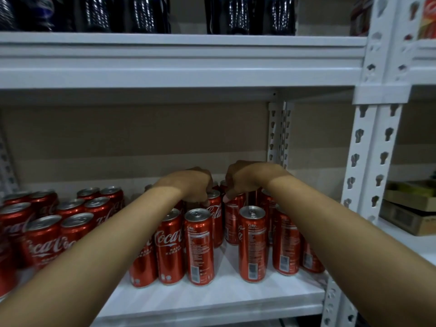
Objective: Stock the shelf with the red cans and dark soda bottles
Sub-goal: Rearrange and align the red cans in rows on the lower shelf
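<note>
1. Reaching deep into the shelf, I see both forearms stretched over the front cans toward the back row.
2. Left hand (192, 185): fingers curled down, tips wrapped over the rim of a red can (213, 210) in the second row; it grips that can from above.
3. Right hand (240, 179): also curled, thumb tip showing pale at its 7 o'clock, pinching the top of the neighbouring can (232, 220). The two hands sit just apart, knuckles facing each other.
4. Red cans (198, 246) stand upright all round, slim cylinders, glossy red sides with white script, dull silver lids with pull tabs.
5. A second cluster of cans (47, 234) sits at 9 o'clock from the hands, packed tight, slightly blurred.
6. Shelf board (212, 300) is smooth white; the uprights (368, 149) at 3 o'clock are white metal punched with keyhole slots.
7. Dark soda bottles (250, 15) line the shelf above at 12 o'clock, ribbed glossy plastic, only their lower halves visible.
8. Cardboard boxes (410, 208) rest in the next bay, far at 3 o'clock.
</note>
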